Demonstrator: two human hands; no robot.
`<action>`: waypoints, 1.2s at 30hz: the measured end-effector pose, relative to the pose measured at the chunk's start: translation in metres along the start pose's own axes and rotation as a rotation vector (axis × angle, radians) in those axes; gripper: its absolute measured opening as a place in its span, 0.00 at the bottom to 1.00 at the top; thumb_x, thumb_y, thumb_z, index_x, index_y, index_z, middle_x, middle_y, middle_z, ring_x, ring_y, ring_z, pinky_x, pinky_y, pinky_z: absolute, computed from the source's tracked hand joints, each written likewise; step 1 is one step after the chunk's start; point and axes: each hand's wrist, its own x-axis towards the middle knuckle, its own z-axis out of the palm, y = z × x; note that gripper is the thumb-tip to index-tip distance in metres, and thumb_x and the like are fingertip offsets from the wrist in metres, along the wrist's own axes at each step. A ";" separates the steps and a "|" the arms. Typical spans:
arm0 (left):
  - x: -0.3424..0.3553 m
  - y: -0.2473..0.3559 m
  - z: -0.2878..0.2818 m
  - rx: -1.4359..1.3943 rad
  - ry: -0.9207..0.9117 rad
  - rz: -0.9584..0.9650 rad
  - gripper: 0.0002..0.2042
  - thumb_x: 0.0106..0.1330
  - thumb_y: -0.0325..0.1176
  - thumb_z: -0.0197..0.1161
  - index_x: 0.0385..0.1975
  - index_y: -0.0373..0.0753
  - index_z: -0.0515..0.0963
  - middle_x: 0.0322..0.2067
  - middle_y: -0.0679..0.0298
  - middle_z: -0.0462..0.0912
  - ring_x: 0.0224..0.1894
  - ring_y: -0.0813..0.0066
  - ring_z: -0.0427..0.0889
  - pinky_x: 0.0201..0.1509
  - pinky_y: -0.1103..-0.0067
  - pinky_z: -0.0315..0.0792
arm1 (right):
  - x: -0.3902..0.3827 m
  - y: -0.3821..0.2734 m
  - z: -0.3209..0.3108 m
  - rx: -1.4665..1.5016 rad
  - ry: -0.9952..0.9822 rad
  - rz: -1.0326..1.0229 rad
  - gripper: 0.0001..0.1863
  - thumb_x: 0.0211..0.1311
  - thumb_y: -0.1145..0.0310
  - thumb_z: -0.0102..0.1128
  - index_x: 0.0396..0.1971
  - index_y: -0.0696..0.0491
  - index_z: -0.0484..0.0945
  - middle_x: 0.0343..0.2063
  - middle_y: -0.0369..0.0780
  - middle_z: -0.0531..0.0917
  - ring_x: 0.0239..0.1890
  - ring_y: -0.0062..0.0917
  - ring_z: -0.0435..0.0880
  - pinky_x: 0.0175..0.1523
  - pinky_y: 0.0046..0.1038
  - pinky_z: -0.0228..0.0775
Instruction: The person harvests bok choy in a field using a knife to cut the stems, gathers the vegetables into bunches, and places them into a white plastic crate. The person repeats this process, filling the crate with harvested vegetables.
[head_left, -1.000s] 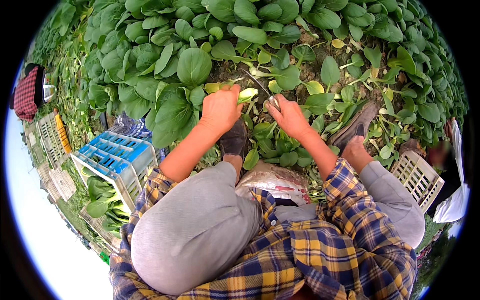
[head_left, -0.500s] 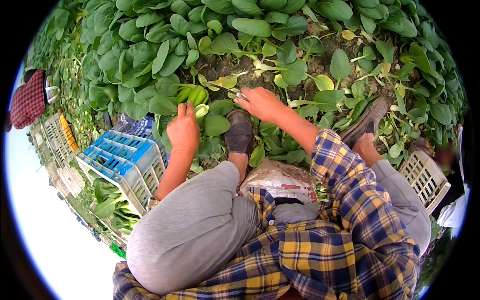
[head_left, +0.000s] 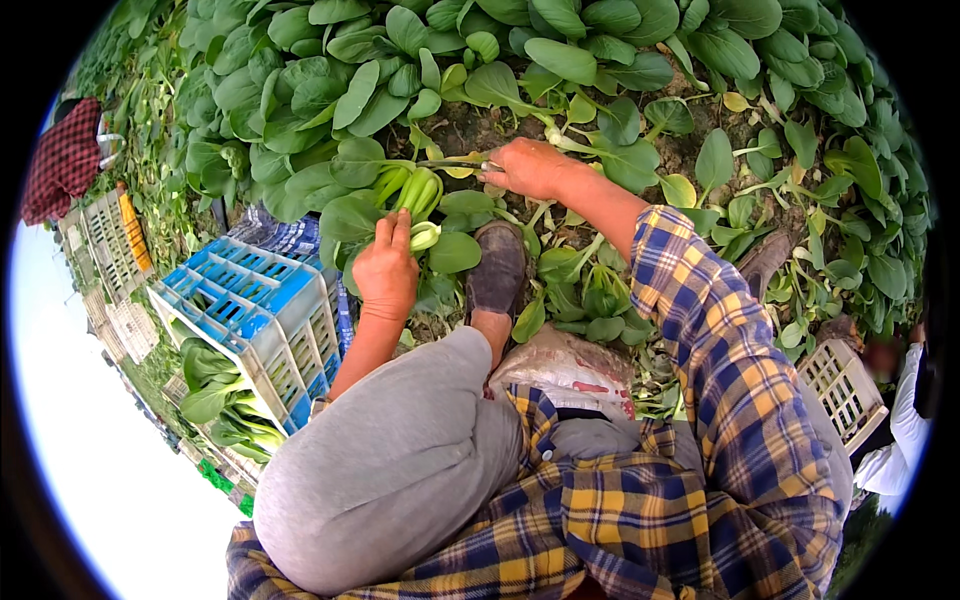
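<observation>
My left hand (head_left: 388, 272) is closed with its fingers around a bok choy (head_left: 426, 236) whose pale cut base faces right. Just beyond the fingertips stands another bok choy (head_left: 420, 190) with thick light-green stalks; leaves hide whether the hand touches it. Farther out and to the right, my right hand (head_left: 530, 168) grips a knife (head_left: 448, 163), its thin dark blade pointing left past the top of those stalks. The knife's handle is mostly hidden in the fist.
At left stands a blue-and-white plastic crate (head_left: 245, 300), with cut greens (head_left: 215, 385) beside it. Dense bok choy rows (head_left: 300, 90) fill the far side. My shoe (head_left: 497, 265) is close to the left hand. Another crate (head_left: 843, 390) sits at right. A person in red checks (head_left: 65, 165) bends at far left.
My right hand has moved farther out with the knife, and the blade now lies beside the bok choy stalks. My left hand keeps its hold. The whole view has shifted slightly.
</observation>
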 end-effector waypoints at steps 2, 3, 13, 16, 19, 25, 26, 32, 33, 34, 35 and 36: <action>0.001 0.002 0.000 -0.009 0.013 0.007 0.24 0.47 0.24 0.61 0.49 0.40 0.76 0.46 0.67 0.77 0.27 0.68 0.81 0.32 0.75 0.76 | 0.007 0.005 -0.011 -0.064 -0.049 -0.036 0.24 0.63 0.47 0.52 0.36 0.56 0.79 0.35 0.50 0.82 0.41 0.46 0.80 0.47 0.43 0.72; 0.002 0.005 0.000 -0.015 -0.006 -0.016 0.24 0.46 0.23 0.60 0.49 0.40 0.77 0.45 0.67 0.78 0.29 0.67 0.82 0.33 0.74 0.76 | 0.010 0.006 -0.015 -0.076 -0.059 -0.041 0.24 0.63 0.47 0.53 0.36 0.56 0.79 0.35 0.49 0.82 0.41 0.46 0.80 0.47 0.42 0.72; 0.001 0.013 0.001 -0.034 -0.040 -0.017 0.21 0.49 0.26 0.61 0.47 0.36 0.76 0.45 0.60 0.78 0.28 0.66 0.82 0.32 0.76 0.76 | 0.034 0.000 -0.033 -0.100 -0.138 -0.134 0.23 0.64 0.49 0.54 0.36 0.58 0.79 0.31 0.52 0.81 0.38 0.49 0.79 0.45 0.43 0.71; 0.001 0.015 -0.003 -0.059 -0.053 -0.018 0.21 0.49 0.26 0.60 0.47 0.35 0.76 0.46 0.59 0.78 0.28 0.66 0.83 0.33 0.76 0.77 | 0.043 0.001 -0.041 -0.153 -0.224 -0.132 0.24 0.63 0.48 0.54 0.37 0.57 0.80 0.37 0.51 0.82 0.42 0.46 0.80 0.48 0.43 0.72; 0.000 0.014 -0.005 -0.069 -0.056 -0.023 0.21 0.49 0.25 0.60 0.48 0.35 0.76 0.46 0.58 0.78 0.29 0.65 0.83 0.34 0.76 0.77 | 0.053 -0.011 -0.039 -0.232 -0.308 -0.128 0.24 0.62 0.48 0.55 0.36 0.58 0.80 0.37 0.51 0.82 0.42 0.47 0.80 0.48 0.43 0.72; 0.003 0.015 -0.004 -0.066 -0.056 -0.046 0.21 0.49 0.25 0.61 0.48 0.37 0.76 0.46 0.60 0.79 0.30 0.65 0.83 0.34 0.75 0.77 | 0.054 -0.008 -0.028 -0.197 -0.266 -0.108 0.23 0.62 0.50 0.54 0.38 0.58 0.80 0.38 0.50 0.82 0.43 0.47 0.81 0.49 0.42 0.72; 0.002 0.014 -0.003 -0.075 -0.052 -0.044 0.21 0.49 0.25 0.61 0.48 0.37 0.77 0.46 0.60 0.79 0.30 0.65 0.83 0.34 0.75 0.77 | 0.050 -0.006 -0.025 -0.166 -0.268 -0.073 0.23 0.62 0.50 0.54 0.39 0.57 0.80 0.39 0.51 0.82 0.43 0.47 0.81 0.49 0.42 0.72; -0.010 0.008 0.005 -0.107 -0.042 -0.062 0.23 0.47 0.23 0.60 0.48 0.39 0.77 0.48 0.60 0.80 0.32 0.65 0.84 0.35 0.75 0.77 | 0.021 -0.002 -0.017 -0.086 -0.208 -0.016 0.23 0.63 0.50 0.53 0.38 0.57 0.80 0.37 0.51 0.82 0.43 0.47 0.81 0.50 0.42 0.72; -0.010 0.009 0.006 -0.104 -0.016 -0.037 0.22 0.48 0.24 0.60 0.48 0.38 0.77 0.48 0.59 0.80 0.30 0.65 0.84 0.34 0.76 0.77 | 0.017 -0.003 -0.015 -0.092 -0.194 0.002 0.22 0.64 0.50 0.52 0.36 0.57 0.80 0.36 0.51 0.83 0.42 0.47 0.81 0.49 0.42 0.72; -0.011 0.010 0.006 -0.104 -0.020 -0.038 0.22 0.48 0.24 0.60 0.48 0.38 0.77 0.48 0.59 0.80 0.30 0.65 0.84 0.34 0.76 0.77 | 0.013 -0.003 -0.013 -0.090 -0.167 0.003 0.22 0.64 0.50 0.52 0.36 0.57 0.80 0.35 0.51 0.82 0.41 0.47 0.81 0.49 0.43 0.72; -0.014 0.011 0.007 -0.105 -0.025 -0.040 0.22 0.48 0.24 0.60 0.48 0.38 0.77 0.48 0.59 0.80 0.30 0.65 0.84 0.33 0.76 0.77 | 0.008 -0.004 -0.011 -0.088 -0.141 0.004 0.22 0.64 0.51 0.52 0.35 0.57 0.80 0.35 0.51 0.82 0.41 0.48 0.80 0.48 0.43 0.72; -0.014 0.011 0.007 -0.100 -0.027 -0.043 0.22 0.48 0.23 0.60 0.48 0.38 0.77 0.48 0.59 0.80 0.30 0.65 0.84 0.33 0.76 0.78 | 0.008 -0.004 -0.010 -0.087 -0.112 -0.001 0.22 0.64 0.51 0.52 0.35 0.57 0.80 0.34 0.51 0.82 0.40 0.48 0.80 0.47 0.43 0.72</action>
